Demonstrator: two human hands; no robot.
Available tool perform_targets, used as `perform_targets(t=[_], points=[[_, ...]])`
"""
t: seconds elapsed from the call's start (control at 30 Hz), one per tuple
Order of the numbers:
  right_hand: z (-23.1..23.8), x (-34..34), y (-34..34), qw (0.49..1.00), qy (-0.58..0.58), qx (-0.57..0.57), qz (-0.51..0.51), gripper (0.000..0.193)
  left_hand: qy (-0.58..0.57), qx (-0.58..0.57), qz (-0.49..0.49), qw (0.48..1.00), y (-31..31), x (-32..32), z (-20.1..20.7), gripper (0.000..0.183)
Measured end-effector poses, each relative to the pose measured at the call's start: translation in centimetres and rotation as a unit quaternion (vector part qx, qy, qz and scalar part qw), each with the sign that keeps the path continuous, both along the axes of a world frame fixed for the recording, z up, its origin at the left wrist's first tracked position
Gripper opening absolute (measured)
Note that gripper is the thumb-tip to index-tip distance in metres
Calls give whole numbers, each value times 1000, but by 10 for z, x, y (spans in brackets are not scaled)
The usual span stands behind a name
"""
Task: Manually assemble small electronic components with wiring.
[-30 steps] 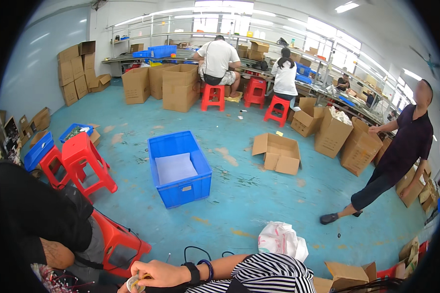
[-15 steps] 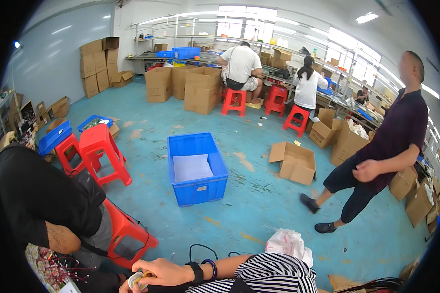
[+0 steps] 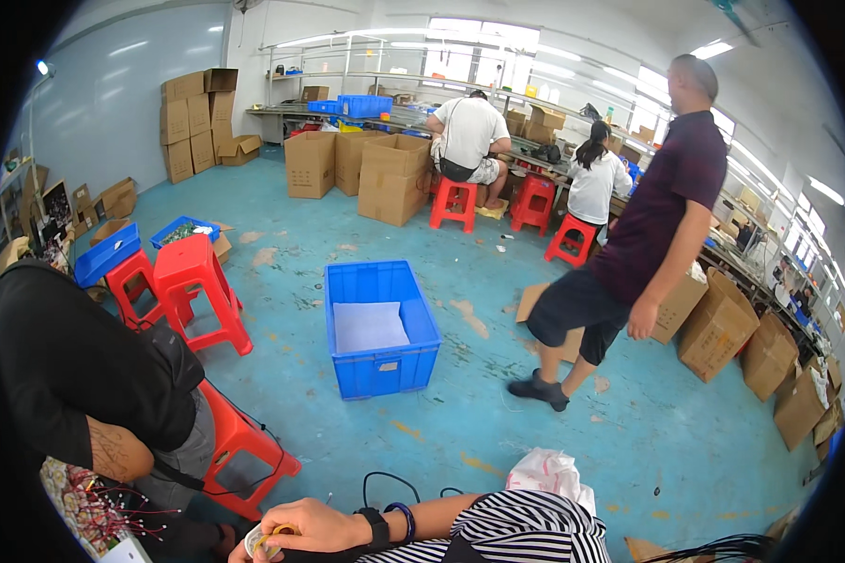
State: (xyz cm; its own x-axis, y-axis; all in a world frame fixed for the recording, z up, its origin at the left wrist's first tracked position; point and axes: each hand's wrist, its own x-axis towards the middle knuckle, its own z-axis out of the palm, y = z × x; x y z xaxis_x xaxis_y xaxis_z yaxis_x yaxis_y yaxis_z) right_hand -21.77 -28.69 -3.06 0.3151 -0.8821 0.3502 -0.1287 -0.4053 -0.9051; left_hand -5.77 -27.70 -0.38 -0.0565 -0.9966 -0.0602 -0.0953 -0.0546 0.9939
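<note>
At the lower edge, my right hand reaches leftward from a striped sleeve, with a dark watch and a bracelet on the wrist. Its fingers are closed on a small white and yellow ring-shaped thing, which looks like a tape roll. Part of that roll is covered by the fingers. My left hand does not show. Just left of the roll, thin red and white wires lie in a tangle with pale round pieces.
A blue bin with a white sheet inside stands mid-floor. A person in black sits close at left, by red stools. Someone in a dark shirt walks at right. Cardboard boxes line the benches. A white bag lies beside my sleeve.
The person in the dark shirt has walked leftward, now in front of the open cardboard box. The view has shifted slightly. My right hand keeps its hold on the roll.
</note>
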Motion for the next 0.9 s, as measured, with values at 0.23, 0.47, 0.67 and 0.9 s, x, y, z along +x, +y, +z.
perform_targets(t=[0.23,0.47,0.67,0.9], points=[[4,-9,-4,1000,-16,13,0,20,-65,127,95,985,-3,-5,-3,27],[-3,-5,-3,1000,-24,9,-3,19,33,0,-40,999,14,22,-12,27],[-3,-4,1,999,13,14,-43,18,17,-11,-32,999,20,15,4,28],[-8,-2,-5,999,18,5,-33,20,-8,-28,5,1000,25,9,14,27]])
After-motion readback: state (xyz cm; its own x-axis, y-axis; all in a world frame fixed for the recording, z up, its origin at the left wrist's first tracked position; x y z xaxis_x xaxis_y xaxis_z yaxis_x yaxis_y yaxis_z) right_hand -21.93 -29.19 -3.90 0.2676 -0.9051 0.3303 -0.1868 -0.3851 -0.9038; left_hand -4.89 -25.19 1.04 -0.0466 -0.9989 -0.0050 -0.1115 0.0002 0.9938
